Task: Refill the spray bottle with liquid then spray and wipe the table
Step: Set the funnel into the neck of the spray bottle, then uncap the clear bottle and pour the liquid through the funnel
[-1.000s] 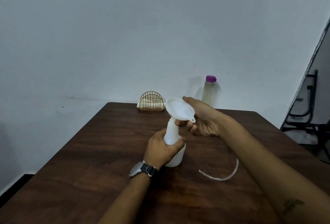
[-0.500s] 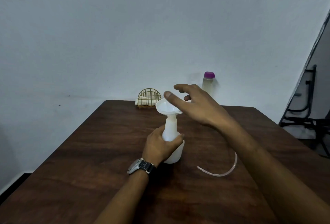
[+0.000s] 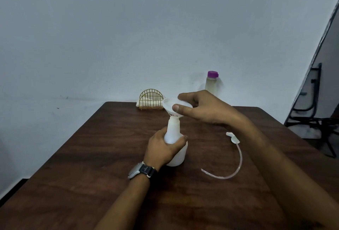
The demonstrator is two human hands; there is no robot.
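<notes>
A white spray bottle (image 3: 173,128) stands headless near the middle of the dark wooden table (image 3: 88,156). My left hand (image 3: 163,150), with a watch on its wrist, grips the bottle's body. A white funnel (image 3: 168,103) sits upright in the bottle's neck. My right hand (image 3: 203,109) holds the funnel's rim, thumb on the near side and fingers over the far side. The spray head (image 3: 233,137) with its curved clear tube (image 3: 239,161) lies on the table to the right of the bottle. A clear bottle of pale liquid with a purple cap (image 3: 211,85) stands at the table's far edge.
A gold wire holder with folded white cloths (image 3: 151,99) sits at the back of the table against the wall. A black metal chair frame (image 3: 311,119) stands off the table's right side.
My right hand set the funnel upright into the bottle's neck, lifted open above it, and has now come down onto the funnel's rim. My left hand kept its grip on the bottle.
</notes>
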